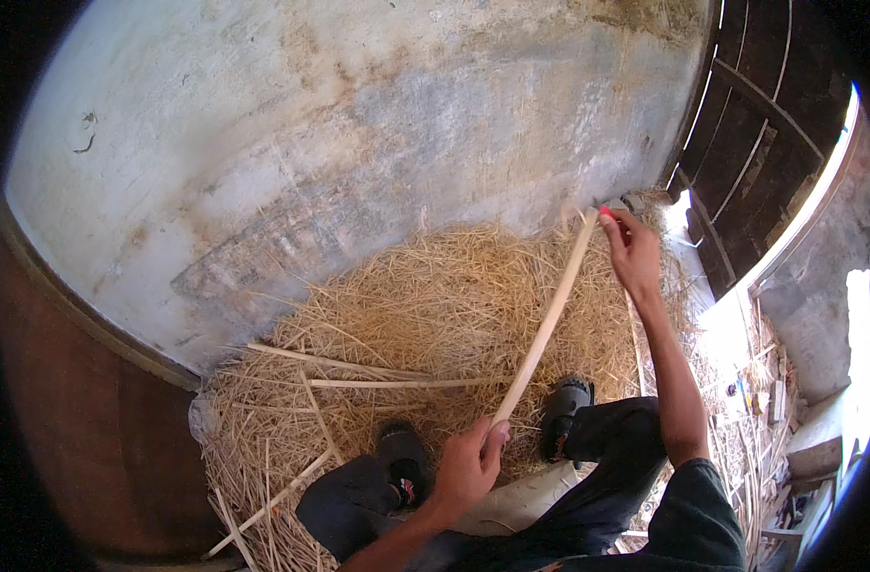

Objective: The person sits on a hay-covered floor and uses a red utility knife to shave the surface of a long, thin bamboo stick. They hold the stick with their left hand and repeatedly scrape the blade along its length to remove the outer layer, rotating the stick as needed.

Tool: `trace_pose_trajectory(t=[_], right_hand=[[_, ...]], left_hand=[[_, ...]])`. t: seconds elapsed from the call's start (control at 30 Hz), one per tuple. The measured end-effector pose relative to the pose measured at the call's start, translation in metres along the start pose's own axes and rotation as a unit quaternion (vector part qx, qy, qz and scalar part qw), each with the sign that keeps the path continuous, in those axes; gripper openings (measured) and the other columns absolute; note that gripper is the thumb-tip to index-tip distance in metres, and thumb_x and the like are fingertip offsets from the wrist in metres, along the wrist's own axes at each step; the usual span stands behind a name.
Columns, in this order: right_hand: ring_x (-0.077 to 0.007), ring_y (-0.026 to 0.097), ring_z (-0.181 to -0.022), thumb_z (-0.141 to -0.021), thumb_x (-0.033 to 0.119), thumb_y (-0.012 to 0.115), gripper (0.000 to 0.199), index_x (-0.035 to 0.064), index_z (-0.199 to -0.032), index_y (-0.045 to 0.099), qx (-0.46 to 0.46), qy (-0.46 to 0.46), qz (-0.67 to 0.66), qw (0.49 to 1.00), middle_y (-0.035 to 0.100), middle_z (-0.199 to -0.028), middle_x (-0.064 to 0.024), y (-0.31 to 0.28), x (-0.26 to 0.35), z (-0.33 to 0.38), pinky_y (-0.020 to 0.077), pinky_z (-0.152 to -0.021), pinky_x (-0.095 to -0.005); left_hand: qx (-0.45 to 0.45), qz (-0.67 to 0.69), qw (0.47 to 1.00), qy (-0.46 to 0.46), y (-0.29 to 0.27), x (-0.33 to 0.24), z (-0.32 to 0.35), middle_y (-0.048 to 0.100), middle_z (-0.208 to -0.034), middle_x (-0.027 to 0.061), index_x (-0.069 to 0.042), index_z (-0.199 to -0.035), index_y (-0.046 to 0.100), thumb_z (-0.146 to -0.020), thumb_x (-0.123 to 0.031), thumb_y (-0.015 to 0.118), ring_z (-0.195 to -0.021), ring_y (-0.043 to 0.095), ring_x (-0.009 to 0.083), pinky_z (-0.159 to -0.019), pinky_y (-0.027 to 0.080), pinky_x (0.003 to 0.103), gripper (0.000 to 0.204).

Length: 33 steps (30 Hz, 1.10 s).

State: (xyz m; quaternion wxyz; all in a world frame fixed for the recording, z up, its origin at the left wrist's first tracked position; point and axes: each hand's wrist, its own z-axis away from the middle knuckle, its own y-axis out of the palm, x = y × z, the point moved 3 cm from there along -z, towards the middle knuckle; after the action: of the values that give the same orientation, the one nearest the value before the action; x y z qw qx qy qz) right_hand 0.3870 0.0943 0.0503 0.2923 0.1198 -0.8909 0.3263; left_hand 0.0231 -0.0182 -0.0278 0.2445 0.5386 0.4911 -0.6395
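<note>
A long pale wooden strip (550, 324) slants up and away in front of me. My left hand (471, 464) is closed round its near end, low over my lap. At the far end, my right hand (633, 250) has its fingers closed on a small red tool (606, 213) pressed against the strip. The tool's working edge is too small to make out. A thin curled shaving (568, 226) shows beside the strip's far tip.
A thick layer of pale shavings (435, 296) covers the floor up to a stained wall (358, 143). Several long strips (397, 383) lie at the left. My dark shoes (566, 410) rest among the shavings. A dark plank door (754, 143) stands at the right, with clutter below it.
</note>
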Motion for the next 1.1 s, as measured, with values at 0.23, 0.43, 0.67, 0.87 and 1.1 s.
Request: trace_pose_trajectory(t=[0.23,0.43,0.67,0.87,1.1], right_hand=[[-0.0208,0.066,-0.071,-0.104,0.04,0.065,0.041,0.0014,-0.116,0.073,0.1,0.054,0.032,0.993,0.07,-0.078,-0.0145,0.005,-0.023,0.021,0.0521,-0.07,-0.0352],[-0.0172,0.066,-0.084,-0.102,0.037,0.07,0.041,0.0039,-0.125,0.07,0.177,0.067,-0.133,0.973,0.074,-0.098,-0.008,0.023,-0.003,0.041,0.0527,-0.076,-0.0339],[-0.0062,0.06,-0.087,-0.101,0.035,0.074,0.043,0.0044,-0.131,0.07,0.309,0.163,-0.357,0.866,0.07,-0.101,0.0016,0.016,0.079,0.078,0.0481,-0.073,-0.0255],[-0.0055,0.063,-0.083,-0.095,0.019,0.083,0.039,-0.0017,-0.124,0.068,0.299,0.168,-0.382,0.858,0.07,-0.09,0.0018,0.023,0.1,0.089,0.0524,-0.078,-0.0248],[-0.0045,0.061,-0.081,-0.095,0.019,0.082,0.032,0.0,-0.117,0.069,0.234,0.192,-0.361,0.882,0.07,-0.087,0.0035,0.017,0.083,0.082,0.0491,-0.074,-0.0239]], left_hand=[[0.001,0.107,0.993,-0.058,-0.013,0.017,-0.016,0.049,-0.065,-0.0028,-0.002,-0.107,0.067,-0.115,-0.03,0.05,-0.048,0.045,0.006,-0.047,0.039,0.028,0.034],[0.09,0.313,0.931,-0.167,-0.018,-0.005,-0.027,0.039,-0.071,-0.0059,-0.004,-0.125,0.061,-0.117,-0.034,0.042,-0.047,0.036,0.0017,-0.042,0.033,0.021,0.036],[0.112,0.325,0.926,-0.155,-0.015,-0.019,-0.04,0.043,-0.073,-0.0033,0.0,-0.124,0.06,-0.116,-0.034,0.039,-0.048,0.043,0.0057,-0.044,0.041,0.024,0.041],[0.137,0.309,0.932,-0.135,-0.008,-0.02,-0.044,0.047,-0.074,-0.0008,0.001,-0.126,0.059,-0.116,-0.034,0.041,-0.051,0.049,0.0089,-0.048,0.045,0.027,0.041],[0.108,0.263,0.954,-0.09,0.001,-0.011,-0.044,0.057,-0.078,0.0018,0.0,-0.126,0.06,-0.113,-0.031,0.054,-0.061,0.059,0.0102,-0.055,0.051,0.03,0.034]])
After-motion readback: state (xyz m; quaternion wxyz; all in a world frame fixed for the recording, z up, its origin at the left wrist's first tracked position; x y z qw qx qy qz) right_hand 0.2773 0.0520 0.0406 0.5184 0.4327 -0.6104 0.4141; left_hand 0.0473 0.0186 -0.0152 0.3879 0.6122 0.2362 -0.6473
